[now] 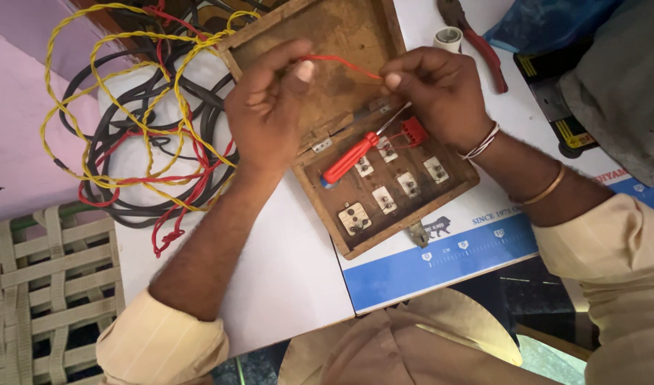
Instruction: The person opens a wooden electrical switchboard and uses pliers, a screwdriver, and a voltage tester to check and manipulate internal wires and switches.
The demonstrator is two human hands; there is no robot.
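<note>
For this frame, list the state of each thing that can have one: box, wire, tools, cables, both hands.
wooden box: lid open, switch backs exposed.
red wire: pulled taut between both hands.
left hand: pinching the wire.
right hand: pinching the wire's other end.
red-handled screwdriver: lying unheld inside the box.
pliers: lying on the table, unheld.
tape roll: standing on the table.
cable bundle: loosely coiled, tangled.

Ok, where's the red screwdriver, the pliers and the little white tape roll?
red screwdriver [349, 158]: head view, middle of its handle.
pliers [487, 53]: head view, on one red handle.
white tape roll [448, 37]: head view, on its rim.
</note>
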